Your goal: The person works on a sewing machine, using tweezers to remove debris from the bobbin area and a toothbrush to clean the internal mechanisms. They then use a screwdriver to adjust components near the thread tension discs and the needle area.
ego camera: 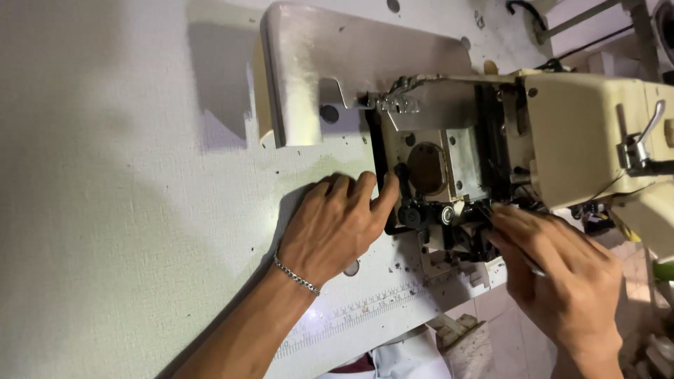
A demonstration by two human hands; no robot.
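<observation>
Two hands [337,221] [562,270] on one sewing machine [583,133]

A sewing workshop: cream industrial sewing machine [590,133] on a white worktable [140,210] with printed ruler [358,316].

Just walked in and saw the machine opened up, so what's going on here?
A person is working with both bare hands on a cream industrial sewing machine set in a white table. Its metal cover plate is swung aside, exposing the black mechanism. The left hand, with a chain bracelet at the wrist, rests on the table with its thumb against that mechanism. The right hand reaches its fingertips into the parts; whether it holds a tool is unclear.
</observation>
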